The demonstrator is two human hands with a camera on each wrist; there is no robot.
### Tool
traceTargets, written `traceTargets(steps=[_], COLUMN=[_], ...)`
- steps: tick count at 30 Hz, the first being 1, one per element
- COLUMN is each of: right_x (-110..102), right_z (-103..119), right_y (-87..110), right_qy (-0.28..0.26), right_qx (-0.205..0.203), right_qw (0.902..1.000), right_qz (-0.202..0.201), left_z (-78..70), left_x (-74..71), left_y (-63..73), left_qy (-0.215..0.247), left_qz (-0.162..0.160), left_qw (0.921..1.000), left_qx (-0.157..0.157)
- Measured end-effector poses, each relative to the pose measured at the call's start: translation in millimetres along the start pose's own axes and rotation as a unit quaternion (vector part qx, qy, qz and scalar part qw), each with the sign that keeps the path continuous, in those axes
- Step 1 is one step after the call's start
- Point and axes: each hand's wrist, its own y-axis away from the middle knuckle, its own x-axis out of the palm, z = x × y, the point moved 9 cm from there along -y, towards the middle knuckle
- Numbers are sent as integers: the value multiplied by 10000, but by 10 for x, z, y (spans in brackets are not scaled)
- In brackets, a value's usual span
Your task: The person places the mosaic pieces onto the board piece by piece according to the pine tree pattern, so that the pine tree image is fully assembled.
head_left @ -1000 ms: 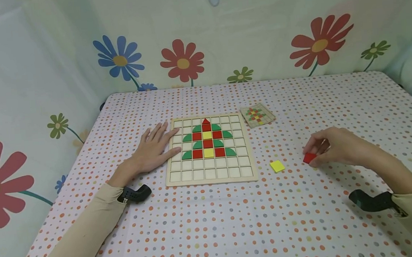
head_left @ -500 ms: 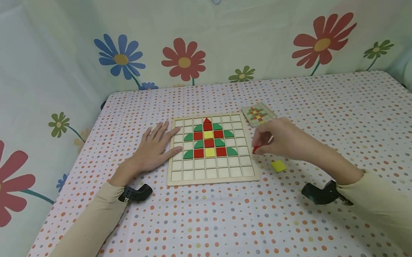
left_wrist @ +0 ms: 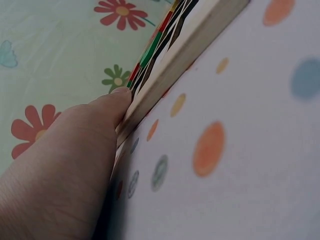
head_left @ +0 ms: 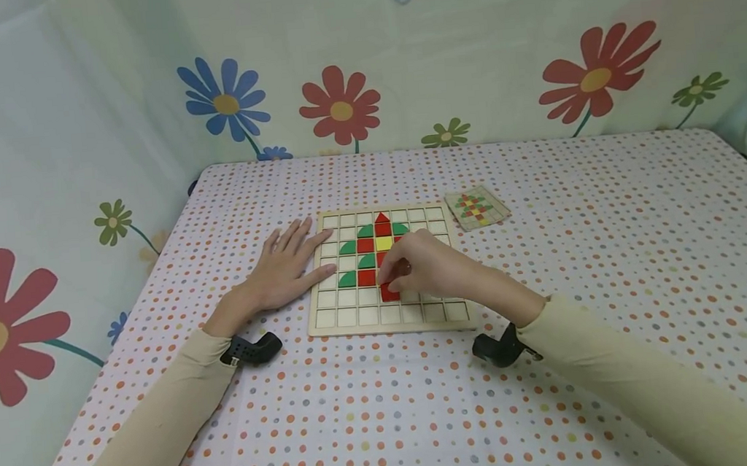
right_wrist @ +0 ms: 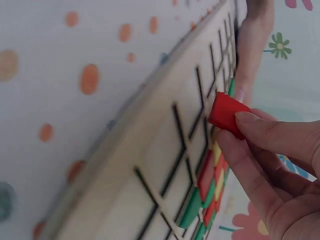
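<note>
My right hand (head_left: 425, 265) is over the square-grid wooden board (head_left: 390, 329). Between thumb and fingertips it pinches a red square tile (head_left: 389, 292), which overlaps the middle column, second row from the near edge. In the right wrist view the red tile (right_wrist: 226, 112) is tilted, close over the grid. Fingers straight, my left hand (head_left: 280, 269) lies at the board's left side, with thumb and index fingertip on the rim. Green quarter-round tiles (head_left: 347, 247), red squares (head_left: 367, 277) and a yellow square (head_left: 384, 243) form a tree pattern, its right part hidden by my right hand.
A small card (head_left: 477, 207) printed with a similar tree pattern lies beyond the board's right corner. The dotted tablecloth (head_left: 362, 417) covers the table, and a flower-printed backdrop (head_left: 464, 50) rises behind it.
My right hand has carried the red tile leftward from the table to over the board. The loose yellow tile on the table is now hidden by the right arm. My left hand has stayed put.
</note>
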Motion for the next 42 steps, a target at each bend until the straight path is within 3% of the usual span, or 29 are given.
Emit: traceTargets(steps=[10, 17, 32, 37, 42], right_x=[84, 117, 137, 75, -122], right_z=[-13, 76, 53, 31, -143], right_y=[-1, -26, 34, 197, 506], right_qy=[353, 911, 287, 109, 143], right_qx=[182, -132, -67, -323, -197], right_qw=[9991, 9954, 9987, 9991, 9995], right_qz=[-114, -272, -420, -269, -193], left_z=[10, 45, 32, -5, 10], left_x=[-14, -19, 9, 8, 5], left_y=[-1, 17, 22, 9, 11], left_qy=[-58, -30, -1, 0, 16], left_qz=[3, -12, -14, -40, -125], left_qw=[10000, 10000, 10000, 10000, 9999], left_qx=[-4, -49, -28, -7, 56])
